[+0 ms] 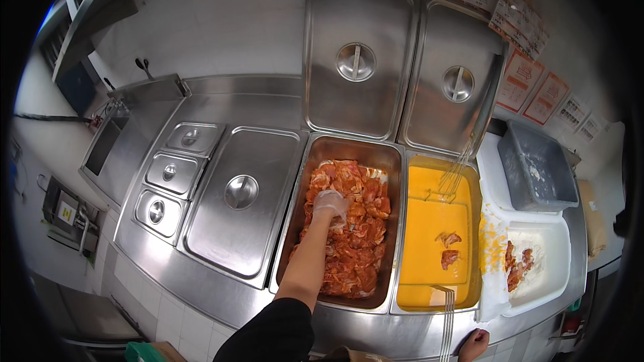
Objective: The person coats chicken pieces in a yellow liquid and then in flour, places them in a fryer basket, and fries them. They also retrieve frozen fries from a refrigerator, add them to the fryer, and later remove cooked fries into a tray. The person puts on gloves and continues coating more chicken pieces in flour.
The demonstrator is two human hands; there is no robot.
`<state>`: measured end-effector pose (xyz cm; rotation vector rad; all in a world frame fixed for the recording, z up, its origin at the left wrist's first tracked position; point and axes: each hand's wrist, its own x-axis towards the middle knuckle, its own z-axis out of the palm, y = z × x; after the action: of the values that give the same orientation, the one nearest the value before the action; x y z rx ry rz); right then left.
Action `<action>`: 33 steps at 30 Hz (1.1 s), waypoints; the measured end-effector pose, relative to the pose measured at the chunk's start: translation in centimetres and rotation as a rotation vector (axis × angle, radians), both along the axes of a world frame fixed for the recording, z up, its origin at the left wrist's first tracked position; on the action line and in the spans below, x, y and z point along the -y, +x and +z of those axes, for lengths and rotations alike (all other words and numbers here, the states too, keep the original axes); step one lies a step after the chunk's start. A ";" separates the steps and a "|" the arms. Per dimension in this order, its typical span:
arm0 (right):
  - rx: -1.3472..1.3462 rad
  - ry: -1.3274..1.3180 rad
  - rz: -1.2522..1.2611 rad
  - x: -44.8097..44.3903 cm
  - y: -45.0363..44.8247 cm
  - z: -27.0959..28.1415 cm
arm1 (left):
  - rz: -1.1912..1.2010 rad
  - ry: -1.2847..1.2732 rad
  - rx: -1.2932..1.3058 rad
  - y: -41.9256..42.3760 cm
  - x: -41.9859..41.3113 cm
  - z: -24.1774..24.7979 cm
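Note:
My left hand (330,204), in a clear plastic glove, reaches into marinated raw meat pieces (354,266) in a deep steel pan (397,196). Its fingertips are hidden, so I cannot tell whether they grip a piece. My bare right hand (474,345) has curled fingers and rests by the counter's front edge, with nothing visible in it. Between the hands, a pan of yellow batter (427,226) holds a wire basket with a long handle (448,322). Two meat pieces (450,259) show in the batter. A wire whisk (455,173) leans at its back.
A white tub (563,261) of flour with meat pieces (515,269) stands at right, beside a batter-spattered white cloth or sheet (493,246). Behind it sits a grey bin (538,166). Steel lids (357,100) lean on the wall; lidded pans (251,241) lie left.

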<state>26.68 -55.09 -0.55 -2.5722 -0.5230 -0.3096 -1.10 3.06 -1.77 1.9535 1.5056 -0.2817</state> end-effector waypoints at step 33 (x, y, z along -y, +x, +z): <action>0.103 0.404 0.022 2.3 0.7 -1.1 | -0.829 0.569 -1.149 3.3 15.7 8.2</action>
<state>27.36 -57.36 -1.64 -2.1668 -0.4699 -0.4885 2.20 -12.64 6.46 3.0622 1.2980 -1.7197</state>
